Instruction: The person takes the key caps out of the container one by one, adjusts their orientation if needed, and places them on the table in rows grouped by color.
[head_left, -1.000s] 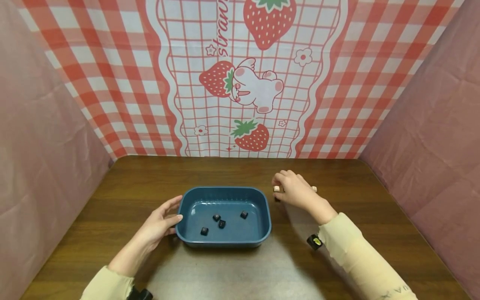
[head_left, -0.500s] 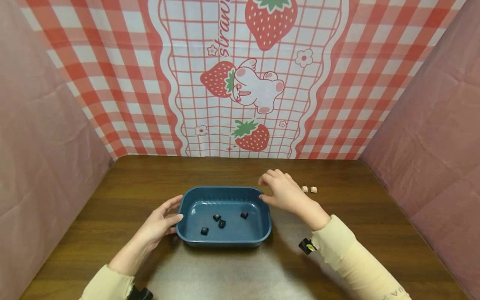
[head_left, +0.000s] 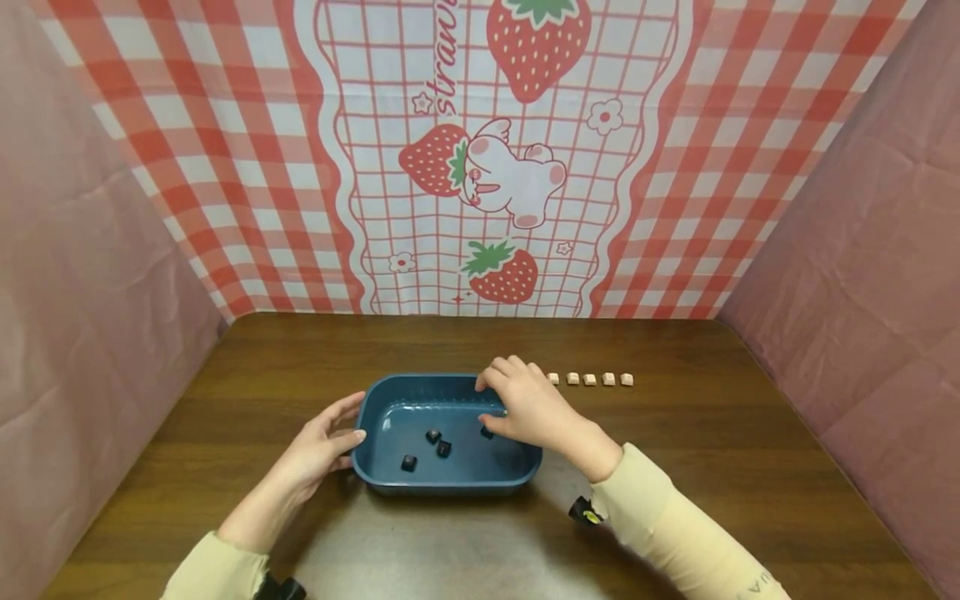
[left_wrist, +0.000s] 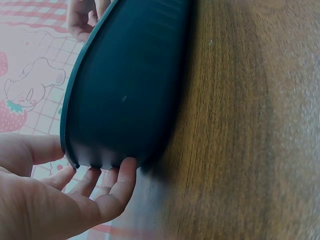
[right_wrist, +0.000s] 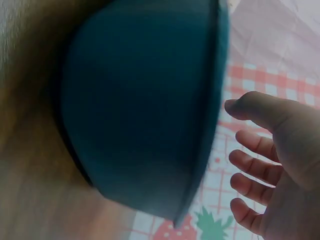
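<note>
A blue rectangular tray [head_left: 450, 486] stands on the table with several black keycaps [head_left: 408, 462] lying apart inside it. My left hand [head_left: 318, 446] grips its left end, thumb at the rim and fingers against the outer wall; the left wrist view shows the fingertips [left_wrist: 129, 165] on that wall. Over the tray's right end hovers my right hand [head_left: 528, 408], thumb and fingers spread apart. Close to its thumb is one black keycap [head_left: 487, 432], partly hidden. In the right wrist view I see nothing between the fingers [right_wrist: 255, 165].
Several white keycaps [head_left: 590, 380] form a straight row on the wooden table [head_left: 675, 467], right of the tray; the right hand may hide part of that area. A checked strawberry cloth [head_left: 277, 167] hangs behind, with pink cloth [head_left: 847, 233] at the sides.
My right hand has moved left from the white row, past the tray's rim and over its right end, uncovering more white keycaps. The left hand and tray stay in place.
</note>
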